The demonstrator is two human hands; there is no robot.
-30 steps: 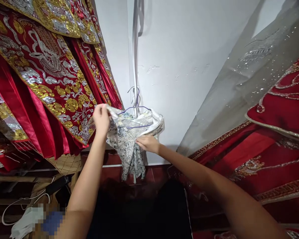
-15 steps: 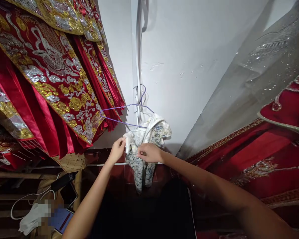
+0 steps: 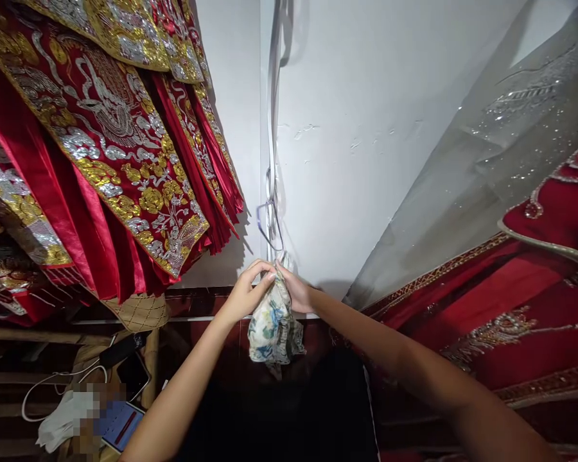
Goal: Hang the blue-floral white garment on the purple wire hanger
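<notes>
Both hands are pinched onto the top of a floral garment (image 3: pixel 274 321), left hand (image 3: pixel 248 292) and right hand (image 3: pixel 298 289) closed tight on either side, fabric bunched between them. It hangs right below the wire hanger (image 3: pixel 270 221), with the red embroidered robes (image 3: pixel 125 160) off to the hanger's left.

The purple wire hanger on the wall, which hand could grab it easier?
Probably the right hand. It sits just beneath the purple wire hanger; the left hand bunches the flowery white cloth slightly further left.
</notes>
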